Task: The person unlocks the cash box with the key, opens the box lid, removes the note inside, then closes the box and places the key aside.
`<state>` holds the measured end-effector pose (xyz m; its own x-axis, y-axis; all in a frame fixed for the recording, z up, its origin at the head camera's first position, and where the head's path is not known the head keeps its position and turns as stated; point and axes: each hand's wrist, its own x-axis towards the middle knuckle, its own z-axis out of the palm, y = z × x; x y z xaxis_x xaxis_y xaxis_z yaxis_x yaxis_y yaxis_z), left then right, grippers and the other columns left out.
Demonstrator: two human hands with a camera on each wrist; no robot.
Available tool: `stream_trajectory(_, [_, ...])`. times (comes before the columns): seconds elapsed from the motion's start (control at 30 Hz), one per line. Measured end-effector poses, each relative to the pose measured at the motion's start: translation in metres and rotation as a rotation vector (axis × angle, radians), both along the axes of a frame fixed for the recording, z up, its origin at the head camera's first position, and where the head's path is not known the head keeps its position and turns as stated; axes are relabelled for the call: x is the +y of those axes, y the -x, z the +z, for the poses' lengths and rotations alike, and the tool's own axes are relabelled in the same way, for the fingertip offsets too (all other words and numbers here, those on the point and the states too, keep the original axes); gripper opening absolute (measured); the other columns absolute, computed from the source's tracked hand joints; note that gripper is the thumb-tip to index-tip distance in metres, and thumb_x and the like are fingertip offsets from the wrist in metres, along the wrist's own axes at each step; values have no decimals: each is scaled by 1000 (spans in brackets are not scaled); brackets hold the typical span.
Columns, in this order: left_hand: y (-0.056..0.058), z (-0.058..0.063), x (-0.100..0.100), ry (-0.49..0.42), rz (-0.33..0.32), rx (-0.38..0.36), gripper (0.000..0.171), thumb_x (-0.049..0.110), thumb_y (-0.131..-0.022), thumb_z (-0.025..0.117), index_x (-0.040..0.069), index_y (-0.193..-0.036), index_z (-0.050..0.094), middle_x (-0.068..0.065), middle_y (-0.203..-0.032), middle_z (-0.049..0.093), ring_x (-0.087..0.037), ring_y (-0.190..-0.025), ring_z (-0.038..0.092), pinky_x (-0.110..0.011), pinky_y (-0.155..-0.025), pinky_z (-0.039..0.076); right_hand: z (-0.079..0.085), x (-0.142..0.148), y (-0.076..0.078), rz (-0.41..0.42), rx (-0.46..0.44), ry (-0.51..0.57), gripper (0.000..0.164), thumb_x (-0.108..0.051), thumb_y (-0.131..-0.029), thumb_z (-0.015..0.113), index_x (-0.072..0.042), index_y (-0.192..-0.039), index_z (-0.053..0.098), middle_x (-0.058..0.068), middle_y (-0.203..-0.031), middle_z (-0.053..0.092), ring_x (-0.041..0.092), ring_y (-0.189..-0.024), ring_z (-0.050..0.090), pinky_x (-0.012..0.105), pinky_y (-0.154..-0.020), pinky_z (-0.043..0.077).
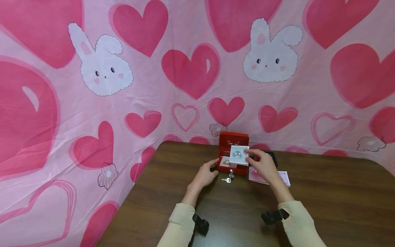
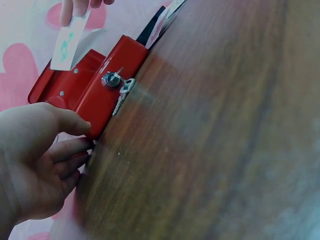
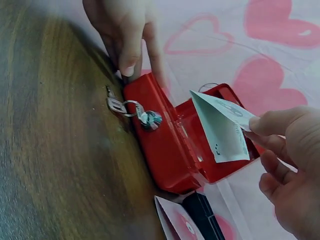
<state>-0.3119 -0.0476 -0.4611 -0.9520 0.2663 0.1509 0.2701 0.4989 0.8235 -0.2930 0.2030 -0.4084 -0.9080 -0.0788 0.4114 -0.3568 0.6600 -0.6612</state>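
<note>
A small red metal cash box (image 1: 232, 169) stands with its lid (image 1: 233, 140) raised. My left hand (image 1: 206, 175) holds the box's left front corner, its thumb on the front face and fingers round the side. Between thumb and fingers, my right hand (image 1: 264, 166) pinches a folded pale paper (image 3: 225, 127) with a printed picture, held above the box's opening. Inside lies another pale printed paper (image 1: 226, 162), partly covered by the held one. From the lock (image 2: 110, 79) on the box front hangs a ring with small keys (image 3: 117, 105).
To the right of the box lies a folded pink printed paper (image 1: 284, 177), partly behind my right hand. A black object (image 3: 204, 215) sits beside the box, mostly hidden in the head view. The brown wooden table (image 1: 148, 192) meets a pink heart-patterned cloth (image 1: 197, 120) at the back.
</note>
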Motion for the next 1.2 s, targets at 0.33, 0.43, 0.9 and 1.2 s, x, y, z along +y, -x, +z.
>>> stream_trajectory(0.33, [-1,2,1,5,4,-1,53,10,-95,59,14,-147,49,-15,-139,60,-29,-133,52,-53,-112,39,4,10,-10,34,-20,108,39,-14,-92,69,-8,-130,64,15,-97,65,16,-77,58,20,-61,52])
stream_trajectory(0.43, [0,1,1,16,9,-8,53,11,-96,59,16,-148,49,-14,-140,60,-28,-133,52,-53,-112,39,7,13,-11,71,-28,117,42,-12,-92,68,-6,-133,61,16,-96,63,17,-75,59,23,-62,55])
stream_trajectory(0.9, [4,-3,1,30,6,4,53,12,-96,60,16,-147,50,-13,-139,60,-27,-133,52,-53,-112,39,7,22,-11,218,-123,198,55,-4,-91,67,-1,-143,48,21,-97,56,28,-70,64,34,-63,60])
stream_trajectory(1.2, [4,-2,0,21,-3,5,53,11,-95,60,14,-147,49,-14,-140,60,-27,-134,52,-52,-113,38,11,32,-10,250,-158,212,59,-4,-90,69,3,-144,44,24,-101,56,20,-67,64,29,-62,59])
